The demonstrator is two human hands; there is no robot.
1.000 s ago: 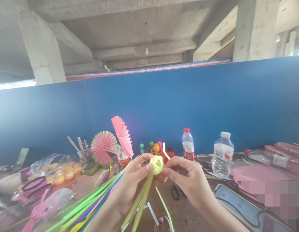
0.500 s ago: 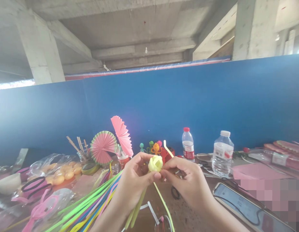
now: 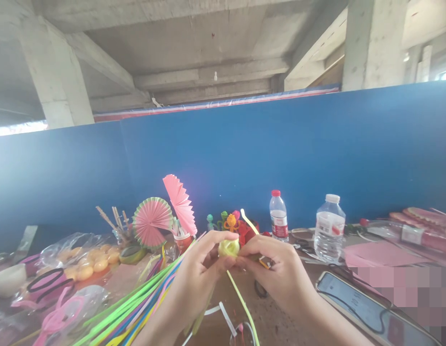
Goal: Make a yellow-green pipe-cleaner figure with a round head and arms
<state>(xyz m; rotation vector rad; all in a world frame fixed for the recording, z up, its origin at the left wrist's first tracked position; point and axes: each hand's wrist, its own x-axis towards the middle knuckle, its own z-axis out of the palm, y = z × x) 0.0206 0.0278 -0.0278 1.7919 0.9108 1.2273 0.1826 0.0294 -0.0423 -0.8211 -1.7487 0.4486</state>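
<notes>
Holds a pale yellow flower head (image 3: 229,247) between both hands, at the middle of the view and above the brown counter (image 3: 271,319). Grips the flower head from the left side with the left hand (image 3: 197,269), with forefinger curled over the top and thumb pressed to the lower edge. Pinches at the opposite side with the right hand (image 3: 276,266), bringing thumb and forefinger close together right against the flower head. Cannot tell exactly what lies between those right fingertips.

Has a pale yellow strip (image 3: 249,222) rising from behind the right forefinger, bent near the tip, and a lower yellow strip (image 3: 243,302) running down from beneath the hands toward the near side. Cannot tell whether to count both as one piece.

Below the left forearm, has a bundle of coloured strips (image 3: 125,310) in green, blue, yellow, purple and pink. Near the lower middle, finds white scraps (image 3: 227,318) on the counter.

Beyond the hands, sees small coloured flowers (image 3: 231,222), a round pleated fan (image 3: 152,218) with green edging, and a pink pleated fan (image 3: 179,202) upright above a red and white cup (image 3: 183,243). Toward the right, sees a red-capped bottle (image 3: 279,218) and a larger white-capped bottle (image 3: 330,230), both upright, with a phone (image 3: 367,300) lying nearer. Faces a blue partition (image 3: 215,154) behind everything.
</notes>
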